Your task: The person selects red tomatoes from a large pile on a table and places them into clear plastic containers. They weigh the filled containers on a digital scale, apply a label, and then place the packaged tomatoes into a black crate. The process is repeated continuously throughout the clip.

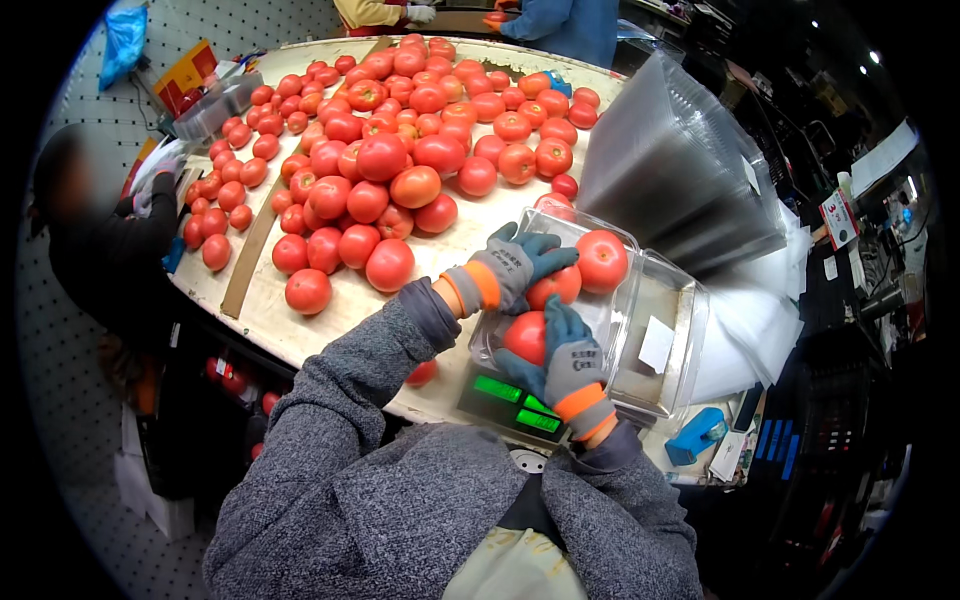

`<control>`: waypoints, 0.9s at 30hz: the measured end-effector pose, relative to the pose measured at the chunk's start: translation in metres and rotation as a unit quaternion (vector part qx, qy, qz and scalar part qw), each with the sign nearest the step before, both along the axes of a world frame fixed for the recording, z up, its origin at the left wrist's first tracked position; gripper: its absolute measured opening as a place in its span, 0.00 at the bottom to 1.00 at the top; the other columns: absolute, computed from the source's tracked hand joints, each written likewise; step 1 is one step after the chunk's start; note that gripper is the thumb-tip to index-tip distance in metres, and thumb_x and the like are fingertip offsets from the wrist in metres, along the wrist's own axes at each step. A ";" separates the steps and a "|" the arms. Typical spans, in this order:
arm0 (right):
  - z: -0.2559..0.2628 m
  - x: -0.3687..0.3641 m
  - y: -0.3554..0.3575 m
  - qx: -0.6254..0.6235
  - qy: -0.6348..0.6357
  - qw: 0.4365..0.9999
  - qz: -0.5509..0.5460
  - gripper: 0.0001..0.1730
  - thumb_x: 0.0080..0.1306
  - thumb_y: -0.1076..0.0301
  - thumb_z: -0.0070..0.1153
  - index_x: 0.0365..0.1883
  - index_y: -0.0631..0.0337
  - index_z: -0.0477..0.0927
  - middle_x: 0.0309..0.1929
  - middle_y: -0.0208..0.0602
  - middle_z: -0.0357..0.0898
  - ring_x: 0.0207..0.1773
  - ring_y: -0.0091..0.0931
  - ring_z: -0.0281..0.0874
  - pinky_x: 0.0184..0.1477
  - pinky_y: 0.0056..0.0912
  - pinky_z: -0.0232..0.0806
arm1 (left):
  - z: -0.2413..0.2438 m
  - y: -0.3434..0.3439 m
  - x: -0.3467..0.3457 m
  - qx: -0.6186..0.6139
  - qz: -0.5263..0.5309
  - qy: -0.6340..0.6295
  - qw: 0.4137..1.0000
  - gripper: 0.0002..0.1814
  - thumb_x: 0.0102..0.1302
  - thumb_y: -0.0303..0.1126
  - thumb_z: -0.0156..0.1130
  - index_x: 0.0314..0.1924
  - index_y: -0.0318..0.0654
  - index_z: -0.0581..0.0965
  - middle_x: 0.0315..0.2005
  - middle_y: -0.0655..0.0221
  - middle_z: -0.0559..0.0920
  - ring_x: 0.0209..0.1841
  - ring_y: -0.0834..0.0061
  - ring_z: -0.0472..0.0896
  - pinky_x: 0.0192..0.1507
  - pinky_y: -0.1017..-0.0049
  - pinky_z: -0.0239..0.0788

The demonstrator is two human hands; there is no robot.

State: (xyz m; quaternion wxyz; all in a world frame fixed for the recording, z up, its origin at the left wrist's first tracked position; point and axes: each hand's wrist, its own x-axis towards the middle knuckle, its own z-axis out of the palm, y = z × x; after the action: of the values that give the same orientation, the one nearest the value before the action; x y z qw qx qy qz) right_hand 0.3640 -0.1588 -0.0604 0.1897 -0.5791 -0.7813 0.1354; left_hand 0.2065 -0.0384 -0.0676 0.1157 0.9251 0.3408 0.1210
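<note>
Both my hands wear grey gloves with blue-green coated fingers and orange cuffs. Within an open clear plastic clamshell box (487,334), my left hand (525,266) grips a tomato (556,288). My right hand (559,349) is closed around another tomato (524,337), nearer to me. A large tomato (601,261) lies in the box just right of my left fingers. The box rests over a digital scale (491,409) with green lit displays. The clear lid (667,337) lies folded out to the right, with a white paper slip (657,345) at it.
A big heap of tomatoes (390,157) covers the table's middle; a brown divider strip (259,247) separates smaller ones. Stacked clear boxes (675,165) stand right, beside white sheets (739,330) and a blue tape dispenser (696,436). A person (112,225) works at left; others stand across the table.
</note>
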 end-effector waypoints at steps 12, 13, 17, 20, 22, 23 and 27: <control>0.019 0.008 0.006 0.028 0.082 0.990 0.113 0.34 0.60 0.51 0.61 0.58 0.66 0.72 0.57 0.53 0.73 0.57 0.49 0.72 0.57 0.48 0.65 | 0.003 0.090 -0.052 -0.122 0.147 -0.133 0.973 0.36 0.58 0.38 0.66 0.66 0.42 0.65 0.65 0.55 0.67 0.66 0.56 0.67 0.65 0.61 0.61; 0.022 0.015 0.008 0.012 0.147 0.984 0.104 0.33 0.60 0.52 0.61 0.58 0.66 0.72 0.56 0.53 0.74 0.55 0.49 0.73 0.56 0.47 0.66 | -0.008 0.104 -0.056 -0.094 0.222 -0.068 0.968 0.35 0.58 0.38 0.65 0.66 0.43 0.66 0.65 0.55 0.68 0.66 0.56 0.67 0.64 0.61 0.61; 0.036 0.051 -0.002 0.082 0.195 0.977 0.036 0.28 0.58 0.64 0.65 0.54 0.69 0.75 0.51 0.54 0.78 0.52 0.50 0.76 0.55 0.45 0.69 | -0.066 0.154 -0.055 0.119 0.283 0.066 0.949 0.26 0.59 0.36 0.60 0.59 0.46 0.71 0.56 0.56 0.75 0.59 0.58 0.73 0.64 0.58 0.56; 0.041 0.072 -0.012 0.088 0.219 0.972 -0.015 0.23 0.58 0.69 0.63 0.51 0.69 0.77 0.51 0.53 0.79 0.50 0.48 0.78 0.52 0.43 0.71 | -0.106 0.207 -0.044 0.099 0.291 0.172 0.936 0.21 0.60 0.37 0.58 0.55 0.49 0.74 0.52 0.57 0.77 0.60 0.55 0.72 0.69 0.53 0.47; 0.042 0.083 -0.015 0.102 0.213 0.971 -0.040 0.20 0.59 0.71 0.61 0.49 0.68 0.78 0.50 0.53 0.79 0.49 0.47 0.79 0.51 0.41 0.73 | -0.128 0.237 -0.037 0.033 0.317 0.236 0.918 0.18 0.63 0.38 0.53 0.53 0.51 0.75 0.49 0.60 0.79 0.57 0.57 0.74 0.69 0.48 0.44; 0.042 0.088 -0.016 0.130 0.195 0.972 -0.025 0.18 0.59 0.72 0.60 0.49 0.67 0.78 0.50 0.52 0.80 0.49 0.46 0.79 0.50 0.40 0.73 | -0.137 0.248 -0.034 0.014 0.322 0.271 0.907 0.17 0.65 0.39 0.51 0.53 0.52 0.75 0.48 0.60 0.79 0.57 0.58 0.75 0.69 0.46 0.43; 0.039 0.092 -0.018 0.082 0.233 0.965 -0.092 0.12 0.62 0.74 0.57 0.45 0.65 0.80 0.46 0.50 0.81 0.47 0.44 0.81 0.49 0.39 0.74 | -0.144 0.247 -0.032 0.070 0.328 0.256 0.907 0.19 0.61 0.39 0.57 0.53 0.50 0.75 0.48 0.62 0.80 0.57 0.59 0.75 0.69 0.47 0.43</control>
State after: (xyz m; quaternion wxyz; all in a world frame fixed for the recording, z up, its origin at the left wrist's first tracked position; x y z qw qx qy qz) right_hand 0.4556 -0.1764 -0.0209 0.4247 -0.5831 -0.6677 0.1841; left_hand 0.1744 0.2081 -0.2115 -0.0866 0.7659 0.6337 -0.0654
